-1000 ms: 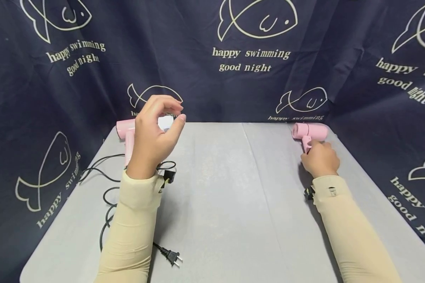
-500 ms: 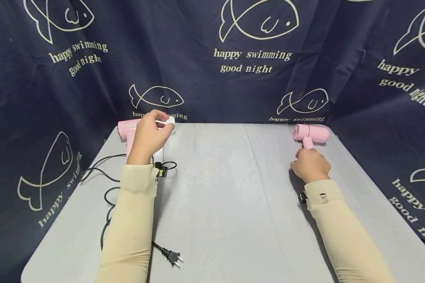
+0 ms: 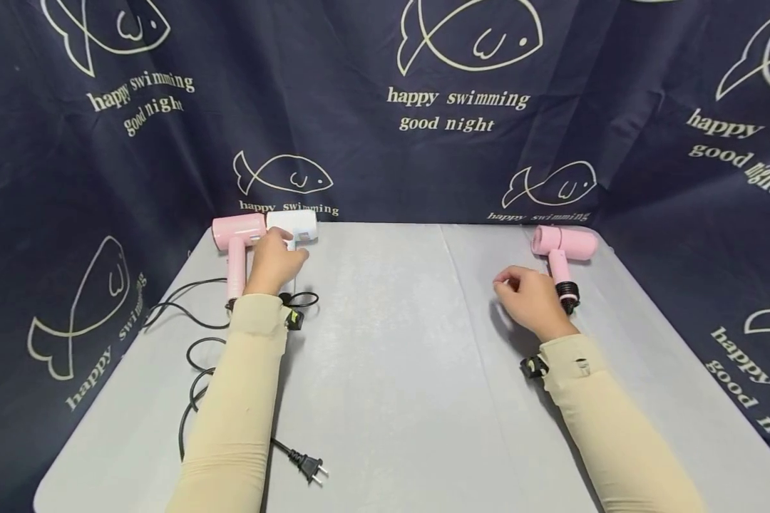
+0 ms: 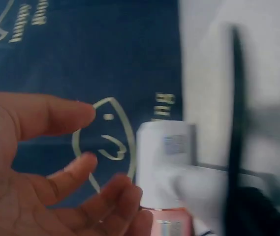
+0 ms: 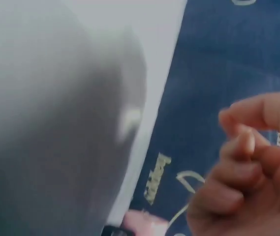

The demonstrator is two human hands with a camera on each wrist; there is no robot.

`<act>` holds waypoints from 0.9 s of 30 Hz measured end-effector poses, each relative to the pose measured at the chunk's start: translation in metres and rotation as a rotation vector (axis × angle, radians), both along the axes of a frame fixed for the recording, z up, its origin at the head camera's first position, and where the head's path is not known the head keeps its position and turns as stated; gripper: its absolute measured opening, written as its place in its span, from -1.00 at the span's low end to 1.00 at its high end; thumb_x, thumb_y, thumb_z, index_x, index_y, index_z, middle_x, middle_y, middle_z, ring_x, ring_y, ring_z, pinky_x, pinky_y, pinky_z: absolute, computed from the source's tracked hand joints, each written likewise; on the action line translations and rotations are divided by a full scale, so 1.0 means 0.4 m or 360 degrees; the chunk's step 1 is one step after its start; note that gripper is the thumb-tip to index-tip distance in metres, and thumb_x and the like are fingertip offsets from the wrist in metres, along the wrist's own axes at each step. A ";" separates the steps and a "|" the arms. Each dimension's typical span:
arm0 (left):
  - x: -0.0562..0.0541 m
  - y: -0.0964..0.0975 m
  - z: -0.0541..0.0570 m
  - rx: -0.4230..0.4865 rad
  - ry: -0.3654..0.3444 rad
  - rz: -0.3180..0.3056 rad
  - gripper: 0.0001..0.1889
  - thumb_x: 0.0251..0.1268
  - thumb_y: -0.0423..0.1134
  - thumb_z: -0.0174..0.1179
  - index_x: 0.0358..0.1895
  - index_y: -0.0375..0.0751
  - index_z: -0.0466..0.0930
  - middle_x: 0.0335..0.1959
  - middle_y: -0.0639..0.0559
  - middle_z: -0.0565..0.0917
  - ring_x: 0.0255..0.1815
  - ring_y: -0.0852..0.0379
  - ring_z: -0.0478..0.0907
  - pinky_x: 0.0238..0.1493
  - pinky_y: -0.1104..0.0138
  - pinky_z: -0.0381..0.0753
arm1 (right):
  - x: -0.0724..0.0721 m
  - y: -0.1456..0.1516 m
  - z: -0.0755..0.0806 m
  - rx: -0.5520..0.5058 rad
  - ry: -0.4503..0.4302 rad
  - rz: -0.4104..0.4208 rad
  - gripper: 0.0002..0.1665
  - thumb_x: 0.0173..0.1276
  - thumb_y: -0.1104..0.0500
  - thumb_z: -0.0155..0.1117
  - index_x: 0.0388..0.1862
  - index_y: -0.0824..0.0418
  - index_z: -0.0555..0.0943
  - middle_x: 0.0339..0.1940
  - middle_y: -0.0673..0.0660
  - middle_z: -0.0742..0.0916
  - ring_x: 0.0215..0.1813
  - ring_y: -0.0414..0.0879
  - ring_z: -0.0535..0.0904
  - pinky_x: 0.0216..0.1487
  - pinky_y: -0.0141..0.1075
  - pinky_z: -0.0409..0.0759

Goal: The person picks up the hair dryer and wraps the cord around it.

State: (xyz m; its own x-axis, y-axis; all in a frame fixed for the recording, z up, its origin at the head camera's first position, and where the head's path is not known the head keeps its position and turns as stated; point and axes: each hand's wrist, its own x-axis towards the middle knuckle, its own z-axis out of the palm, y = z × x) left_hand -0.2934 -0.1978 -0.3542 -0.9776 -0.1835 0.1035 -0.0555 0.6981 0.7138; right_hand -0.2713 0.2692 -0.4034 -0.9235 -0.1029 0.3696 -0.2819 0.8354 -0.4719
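Observation:
My left hand (image 3: 274,260) hovers in front of a white hair dryer (image 3: 298,222) at the far left, partly covering its handle. In the left wrist view its fingers and thumb are spread and hold nothing, with the white dryer's barrel beyond them. A larger pink hair dryer (image 3: 236,231) lies beside the white one, end to end. At the far right lies a small pink hair dryer (image 3: 567,244), its black cord (image 3: 567,291) wound at the handle's foot. Just left of that handle is my right hand (image 3: 529,299), fingers loosely curled around nothing.
A loose black cord (image 3: 195,349) snakes over the left side of the grey table (image 3: 391,370), partly under the left sleeve. Its two-pin plug (image 3: 310,467) lies near the front. Dark blue curtains (image 3: 359,57) with fish prints enclose the back and sides.
My right hand has come off the small pink hair dryer's handle and moved left and nearer. My left hand has lowered from above to beside the white hair dryer's handle.

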 end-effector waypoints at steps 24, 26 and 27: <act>-0.102 -0.049 -0.086 -0.0582 -0.0522 -0.0029 -0.50 0.34 -0.12 -0.02 0.10 -0.51 0.56 -0.12 -0.33 0.61 -0.20 -0.18 0.56 -0.16 0.05 0.60 | -0.020 0.016 -0.064 -0.0621 -0.0828 0.0207 -0.67 0.52 0.05 0.25 -0.01 0.30 0.69 -0.42 0.06 0.62 -0.47 -0.21 0.46 -0.46 -0.35 0.49; -0.104 -0.051 -0.081 -0.0586 -0.0511 -0.0054 -0.53 0.32 -0.13 -0.02 0.05 -0.49 0.58 -0.12 -0.32 0.61 -0.19 -0.18 0.54 -0.16 0.05 0.59 | -0.020 0.017 -0.068 -0.0596 -0.0819 0.0210 -0.68 0.52 0.05 0.25 -0.03 0.29 0.69 -0.41 0.06 0.63 -0.44 -0.21 0.48 -0.44 -0.36 0.51; -0.104 -0.052 -0.078 -0.0579 -0.0498 -0.0062 -0.54 0.32 -0.13 -0.02 0.03 -0.49 0.58 -0.11 -0.33 0.61 -0.19 -0.18 0.54 -0.16 0.06 0.59 | -0.020 0.017 -0.069 -0.0586 -0.0811 0.0213 -0.69 0.52 0.05 0.25 -0.04 0.29 0.69 -0.41 0.06 0.63 -0.43 -0.21 0.48 -0.44 -0.36 0.51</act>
